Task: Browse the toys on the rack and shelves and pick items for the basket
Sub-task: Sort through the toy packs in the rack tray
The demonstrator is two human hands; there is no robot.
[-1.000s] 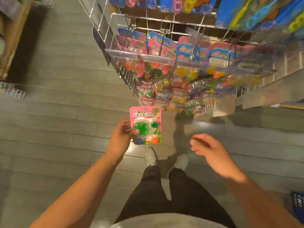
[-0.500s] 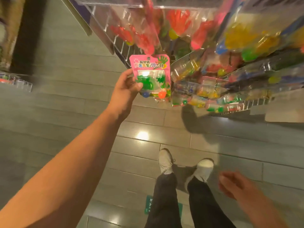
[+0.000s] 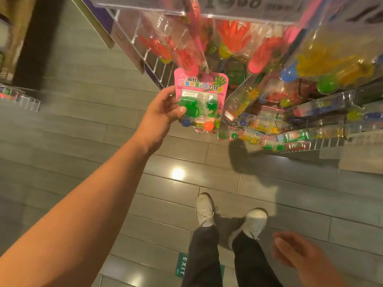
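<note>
My left hand [image 3: 159, 117] has lifted the pink toy pack [image 3: 200, 100] toward the rack [image 3: 269, 83] at twelve o'clock, so I judge I am returning it or comparing. Thumb and fingers [image 3: 182, 110] pinch its left edge. My right hand [image 3: 298, 253], at five o'clock, hangs loosely curled, holding nothing.
</note>
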